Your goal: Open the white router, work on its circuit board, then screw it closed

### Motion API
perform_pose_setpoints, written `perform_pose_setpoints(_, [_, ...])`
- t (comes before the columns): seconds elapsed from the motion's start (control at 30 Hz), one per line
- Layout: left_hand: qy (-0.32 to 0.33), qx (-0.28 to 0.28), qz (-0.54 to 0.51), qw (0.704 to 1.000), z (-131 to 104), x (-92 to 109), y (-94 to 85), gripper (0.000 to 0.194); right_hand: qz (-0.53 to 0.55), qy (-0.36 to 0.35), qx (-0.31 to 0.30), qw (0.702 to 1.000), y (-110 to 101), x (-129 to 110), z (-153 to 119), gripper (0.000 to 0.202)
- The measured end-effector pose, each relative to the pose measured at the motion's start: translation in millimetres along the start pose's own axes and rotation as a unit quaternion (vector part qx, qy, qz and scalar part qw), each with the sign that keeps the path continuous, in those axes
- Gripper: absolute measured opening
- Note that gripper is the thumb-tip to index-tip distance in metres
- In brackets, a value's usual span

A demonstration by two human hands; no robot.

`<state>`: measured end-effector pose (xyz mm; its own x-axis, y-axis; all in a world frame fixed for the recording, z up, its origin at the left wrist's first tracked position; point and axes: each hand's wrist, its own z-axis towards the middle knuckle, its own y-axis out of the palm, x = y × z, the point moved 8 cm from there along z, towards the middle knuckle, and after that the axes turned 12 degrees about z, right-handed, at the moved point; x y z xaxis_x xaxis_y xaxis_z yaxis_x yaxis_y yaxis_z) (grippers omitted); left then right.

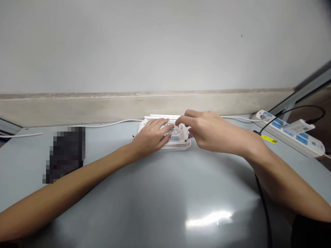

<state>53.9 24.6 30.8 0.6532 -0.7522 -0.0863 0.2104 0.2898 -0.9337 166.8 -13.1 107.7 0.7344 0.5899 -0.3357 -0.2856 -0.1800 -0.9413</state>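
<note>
Closest to me, a black sleeve (312, 232) shows at the corner, and a black cable (264, 210) runs up over the grey table (124, 210), past the right forearm. A dark, blurred-out thing (67, 151) lies beyond the left forearm; I can't make out what it is.

Further in, a white router (177, 139) lies underside up, label and vent holes showing, near the table's wall-side edge. The left hand (150, 136) rests flat across its left part, fingers loosely spread. The right hand (207, 129) bends over the other end, fingertips curled down near a thin white cord (179, 130); whether they grip it, I can't tell. I'd judge this a steady-and-handle step, which calls for firm left-hand pressure and careful right fingertips.

Behind, white rods (165, 115) line the router's far edge. Off to the right sits a power strip (318, 147); the pale wall (155, 51) rises behind.
</note>
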Motion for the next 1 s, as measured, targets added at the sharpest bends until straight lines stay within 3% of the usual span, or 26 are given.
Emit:
perform_pose_setpoints(0.37, [-0.001, 0.008, 0.002, 1.000, -2.4, -0.7, 0.2, 0.038, 0.021, 0.006, 0.014, 1.000, 0.9, 6.7, 4.6, 0.024])
perform_pose_setpoints(0.67, [-0.012, 0.003, -0.003, 1.000, -2.5, -2.7, 1.9, 0.039, 0.006, 0.013, 0.032, 0.999, -3.8, -1.5, 3.8, 0.044])
perform_pose_setpoints(0.87, [-0.010, 0.005, -0.007, 1.000, -2.7, -2.8, 1.2, 0.038, 0.017, 0.019, 0.013, 1.000, -1.2, -0.8, 4.9, 0.024])
perform_pose_setpoints(1.0, [-0.014, 0.001, -0.001, 1.000, -2.5, -3.4, 1.2, 0.038, 0.002, 0.020, 0.014, 1.000, -1.8, -2.5, 6.3, 0.036])
